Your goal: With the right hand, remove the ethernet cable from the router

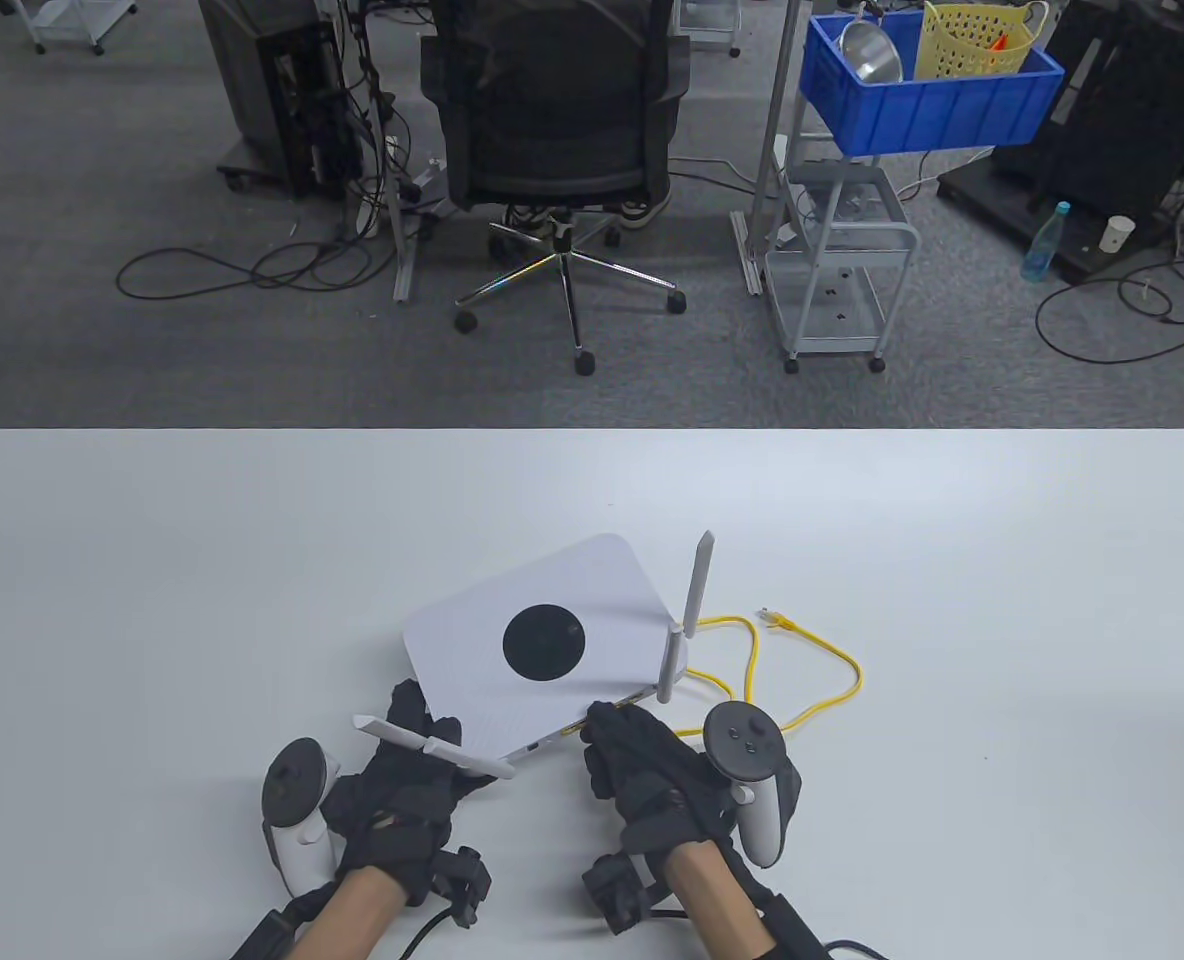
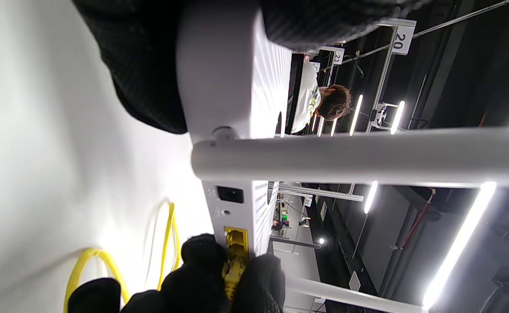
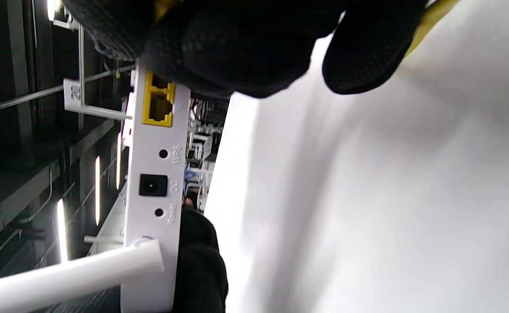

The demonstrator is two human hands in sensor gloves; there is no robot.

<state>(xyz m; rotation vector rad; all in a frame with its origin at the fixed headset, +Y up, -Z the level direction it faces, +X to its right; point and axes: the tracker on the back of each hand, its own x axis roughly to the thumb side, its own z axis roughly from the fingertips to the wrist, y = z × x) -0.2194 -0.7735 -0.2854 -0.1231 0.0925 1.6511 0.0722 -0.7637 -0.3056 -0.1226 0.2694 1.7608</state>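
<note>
A white router [image 1: 552, 610] with a black disc on top lies on the table, its port edge facing me. My left hand [image 1: 417, 745] grips its near left corner, beside a folded-down antenna [image 1: 432, 745]. My right hand [image 1: 612, 730] pinches the yellow ethernet cable's plug [image 2: 235, 261] at the yellow port [image 2: 236, 237] on the back edge. The left wrist view shows the plug between two fingertips [image 2: 202, 261], still at the port's mouth. The yellow cable [image 1: 858, 682] loops on the table right of the router, its free plug [image 1: 772, 618] lying loose.
Two antennas [image 1: 697, 590] stand upright at the router's right corner, close to my right hand. The back panel [image 3: 154, 182] shows a DC jack and small buttons. An office chair [image 1: 562, 150] and a cart with a blue bin [image 1: 932, 100] stand beyond the table.
</note>
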